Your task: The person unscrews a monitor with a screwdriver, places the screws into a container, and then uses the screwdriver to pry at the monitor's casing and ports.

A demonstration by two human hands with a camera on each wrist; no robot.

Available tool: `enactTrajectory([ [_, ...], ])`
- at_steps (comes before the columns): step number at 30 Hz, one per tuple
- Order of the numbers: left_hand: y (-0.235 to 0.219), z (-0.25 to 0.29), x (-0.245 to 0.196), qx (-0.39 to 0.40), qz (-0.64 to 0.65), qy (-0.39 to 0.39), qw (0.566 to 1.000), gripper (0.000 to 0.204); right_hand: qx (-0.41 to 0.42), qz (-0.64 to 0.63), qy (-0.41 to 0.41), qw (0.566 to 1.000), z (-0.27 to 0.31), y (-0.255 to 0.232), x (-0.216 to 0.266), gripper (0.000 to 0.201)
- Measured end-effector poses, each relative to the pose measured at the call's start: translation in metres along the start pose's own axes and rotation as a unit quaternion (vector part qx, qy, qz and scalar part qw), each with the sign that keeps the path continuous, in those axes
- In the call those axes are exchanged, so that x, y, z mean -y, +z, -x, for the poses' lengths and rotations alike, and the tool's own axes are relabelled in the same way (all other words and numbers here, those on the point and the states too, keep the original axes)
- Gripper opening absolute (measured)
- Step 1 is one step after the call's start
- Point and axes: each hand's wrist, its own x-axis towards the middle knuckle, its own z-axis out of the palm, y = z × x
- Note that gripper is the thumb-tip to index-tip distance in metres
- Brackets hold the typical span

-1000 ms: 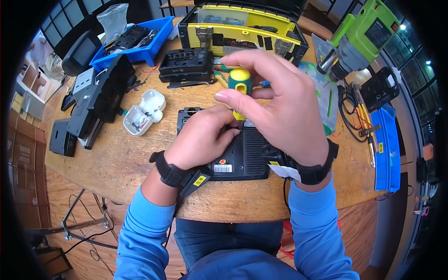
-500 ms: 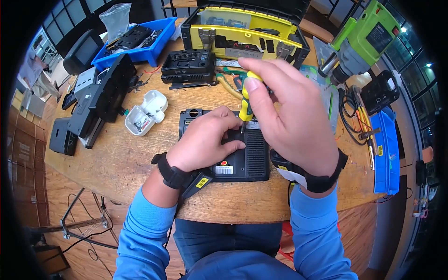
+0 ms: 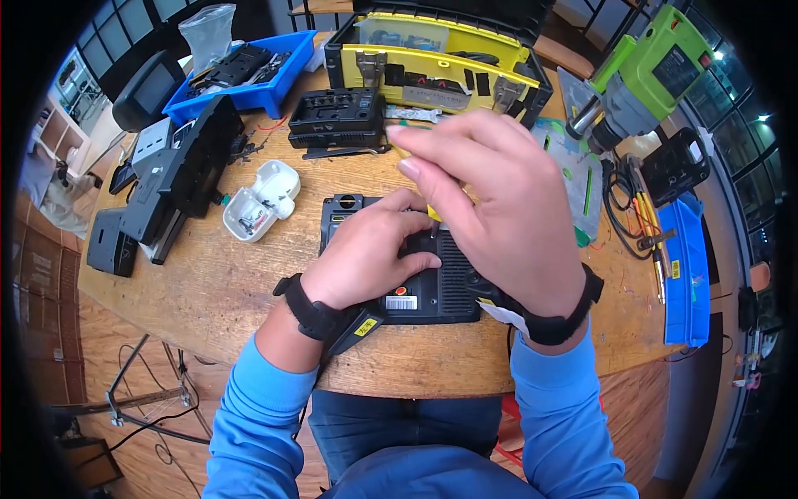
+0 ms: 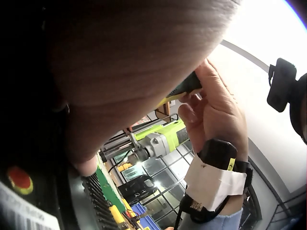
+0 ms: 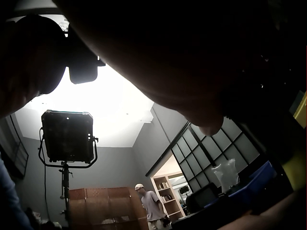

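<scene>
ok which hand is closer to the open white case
Left: the left hand rests on the black device, right of the white case; the right hand is farther right

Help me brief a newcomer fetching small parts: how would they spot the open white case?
On the wooden table, find the blue tray at the back left. Nearer the person, between the stacked black casings and the left hand, lies the small open white case. Its rounded white halves, with tiny dark pieces inside, set it apart.
</scene>
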Motion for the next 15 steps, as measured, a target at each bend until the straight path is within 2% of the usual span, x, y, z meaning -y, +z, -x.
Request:
enactTrajectory([
  [2,0.003,0.001,0.002,-0.015,-0.003,0.004,1.0,0.038,0.048,-0.065,0.125,0.989,0.002,-0.007,0.011,0.024],
  [5,0.004,0.002,0.003,-0.026,-0.003,0.01,1.0,0.038,0.094,-0.008,0.163,0.982,-0.002,-0.017,0.013,0.029],
  [9,0.002,0.003,0.002,-0.005,-0.021,-0.001,1.0,0.038,0.08,-0.054,0.123,0.988,0.002,-0.004,0.013,0.037],
  [11,0.003,0.002,0.001,-0.012,-0.012,0.002,1.0,0.038,0.047,-0.09,0.17,0.98,0.002,-0.005,0.022,0.044],
  [15,0.004,0.003,0.002,-0.02,-0.015,0.035,0.999,0.039,0.072,-0.087,0.172,0.979,0.002,-0.02,0.02,0.045],
])
